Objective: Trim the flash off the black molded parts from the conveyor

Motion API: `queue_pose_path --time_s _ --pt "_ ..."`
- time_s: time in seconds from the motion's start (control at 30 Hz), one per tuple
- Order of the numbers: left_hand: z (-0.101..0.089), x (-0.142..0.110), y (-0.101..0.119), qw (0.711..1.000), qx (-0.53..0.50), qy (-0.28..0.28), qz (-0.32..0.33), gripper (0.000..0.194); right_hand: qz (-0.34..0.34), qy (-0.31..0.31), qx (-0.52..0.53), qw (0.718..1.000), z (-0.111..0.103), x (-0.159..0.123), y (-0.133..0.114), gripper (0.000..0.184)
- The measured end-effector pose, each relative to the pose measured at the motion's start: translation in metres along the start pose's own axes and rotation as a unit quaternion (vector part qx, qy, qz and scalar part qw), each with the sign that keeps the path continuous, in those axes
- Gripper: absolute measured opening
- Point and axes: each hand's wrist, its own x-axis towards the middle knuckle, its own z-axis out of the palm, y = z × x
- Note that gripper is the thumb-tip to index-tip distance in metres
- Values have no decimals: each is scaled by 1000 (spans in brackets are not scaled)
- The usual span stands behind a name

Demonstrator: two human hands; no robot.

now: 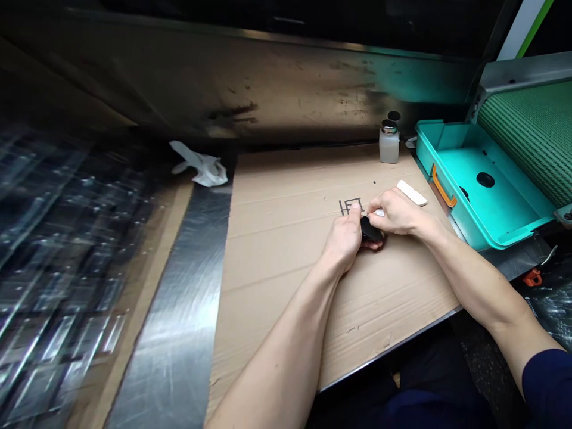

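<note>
The left hand grips a small black rounded piece, partly hidden, over the flat brown cardboard sheet; the right hand pinches a small white scrap, mostly covered, beside it. At two o'clock sits a teal plastic tray; at nine, shiny clear plastic pieces blur into streaks.

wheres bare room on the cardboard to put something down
Bare cardboard lies between the metal strip and the left arm, and between that arm and the right arm. It's crowded around the left hand, right hand, black piece and white block.
</note>
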Motion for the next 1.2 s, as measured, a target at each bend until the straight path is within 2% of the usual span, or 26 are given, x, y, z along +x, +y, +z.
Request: queue_pose_path --time_s 0.37,0.6,0.77,1.0,1.2 --pt "-3 -1 14 991 -108 6 -77 51 -3 15 3 1000 7 3 1 22" --pt "-6 -2 17 989 -128 2 -80 49 -2 34 -30 999 11 5 -3 21" --pt "-13 -3 27 975 -169 -10 -142 49 -30 69 8 997 7 2 -2 20" --pt "-7 -2 23 982 -135 20 -127 47 -19 2 -40 999 9 1 -5 24" --pt "-2 1 20 989 -90 14 -112 50 -3 -10 -109 994 14 3 -5 25"
